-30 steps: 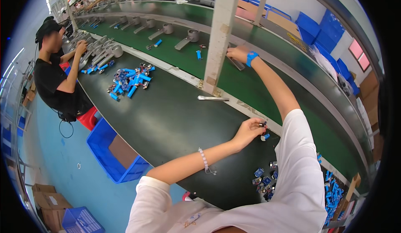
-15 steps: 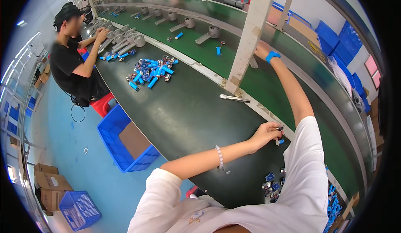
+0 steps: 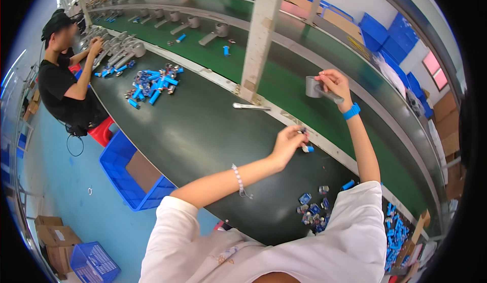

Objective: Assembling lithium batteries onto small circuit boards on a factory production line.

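Observation:
Above the green conveyor belt (image 3: 299,111), my right hand (image 3: 337,86) grips a grey plastic housing (image 3: 312,87) with a round cup-like head and a flat handle. The housing's handle shows below my fingers. My left hand (image 3: 288,145) is closed over the near work surface, by its pale edge rail, pinching a battery with wires (image 3: 308,149). The battery's blue end pokes out below the fingertips, and a dark bit shows above them. Small circuit boards (image 3: 314,209) lie in a heap in front of my body, with a loose blue battery beside them.
A white post (image 3: 258,39) rises from the rail, with a metal tool (image 3: 251,107) near its foot. Batteries with boards (image 3: 152,85) are piled farther left, near a person in black (image 3: 76,75) handling grey housings. A blue crate (image 3: 134,174) sits beside the table.
My right hand has come from behind the post over the belt and now holds the grey housing up in plain sight. My left hand keeps the battery. The view has shifted.

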